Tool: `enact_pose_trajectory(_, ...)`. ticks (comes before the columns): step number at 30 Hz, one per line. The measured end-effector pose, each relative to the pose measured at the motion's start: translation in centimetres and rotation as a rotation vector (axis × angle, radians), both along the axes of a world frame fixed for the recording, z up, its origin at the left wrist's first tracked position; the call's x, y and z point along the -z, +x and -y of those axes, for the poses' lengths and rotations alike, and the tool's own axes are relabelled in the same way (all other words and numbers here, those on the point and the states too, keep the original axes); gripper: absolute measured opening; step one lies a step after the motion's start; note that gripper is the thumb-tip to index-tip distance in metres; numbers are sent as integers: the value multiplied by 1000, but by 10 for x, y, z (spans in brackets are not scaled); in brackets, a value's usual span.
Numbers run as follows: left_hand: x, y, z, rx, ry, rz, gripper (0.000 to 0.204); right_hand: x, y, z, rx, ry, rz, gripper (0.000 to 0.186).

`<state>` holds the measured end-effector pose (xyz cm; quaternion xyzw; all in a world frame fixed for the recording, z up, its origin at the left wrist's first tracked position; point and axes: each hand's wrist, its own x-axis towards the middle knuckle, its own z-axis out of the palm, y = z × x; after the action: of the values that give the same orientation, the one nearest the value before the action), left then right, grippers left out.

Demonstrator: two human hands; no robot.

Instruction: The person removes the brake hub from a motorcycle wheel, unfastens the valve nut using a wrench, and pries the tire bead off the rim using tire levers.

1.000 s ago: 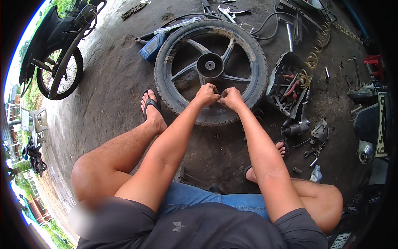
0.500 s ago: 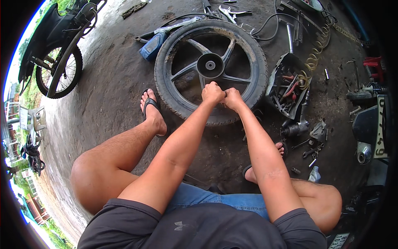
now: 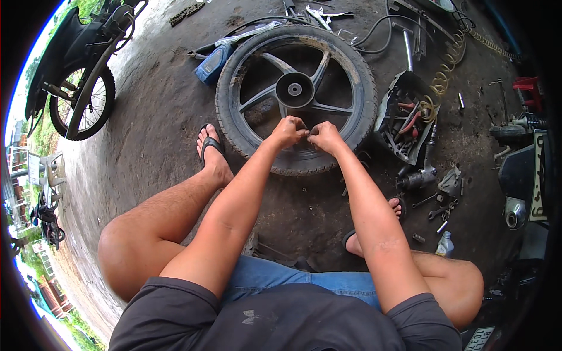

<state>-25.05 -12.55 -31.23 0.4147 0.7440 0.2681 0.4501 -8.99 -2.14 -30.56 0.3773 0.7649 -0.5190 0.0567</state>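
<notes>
A motorcycle wheel point(image 3: 358, 76) with a grey five-spoke rim and dusty black tyre lies flat on the floor in front of me. Over its near side, below the hub, my left hand point(image 3: 288, 131) has its fingers curled and pinched on something too small to make out. Just to its right, my right hand point(image 3: 325, 137) is also pinched at the same spot, fingertips close to the left's. Whatever lies between them is mostly hidden by the fingers. A blue plastic jug point(image 3: 209, 70) lies beside the tyre at upper left.
An open tool container point(image 3: 389, 140) with pliers, an impact gun point(image 3: 417, 177), wrenches point(image 3: 442, 210) and a coiled hose point(image 3: 445, 73) are to the right. A motorbike front wheel point(image 3: 82, 99) stands upper left. Chain, hoses and metal parts lie behind the wheel. My bare legs and sandalled feet flank the work.
My left hand moved up and rightward against the right hand half a second ago, then back down and left. The right hand shifted only slightly. The wheel stays in about the same place.
</notes>
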Motion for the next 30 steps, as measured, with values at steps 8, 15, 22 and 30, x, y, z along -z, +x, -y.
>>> enact_pose_trajectory(8, -4, 14, -12, -94, -48, -133, 26, 8, -1, 1, 97, -36, -13, 17)
enact_pose_trajectory(15, -8, 22, -24, -237, -178, -209, 35, 4, -7, 2, 84, -51, 19, 17)
enact_pose_trajectory(22, -31, 40, -38, -331, -290, -236, 46, 6, -1, -2, 90, -99, 37, 9)
enact_pose_trajectory(30, -29, 40, -36, -380, -245, -254, 41, 1, -7, -1, 102, -115, 62, 12)
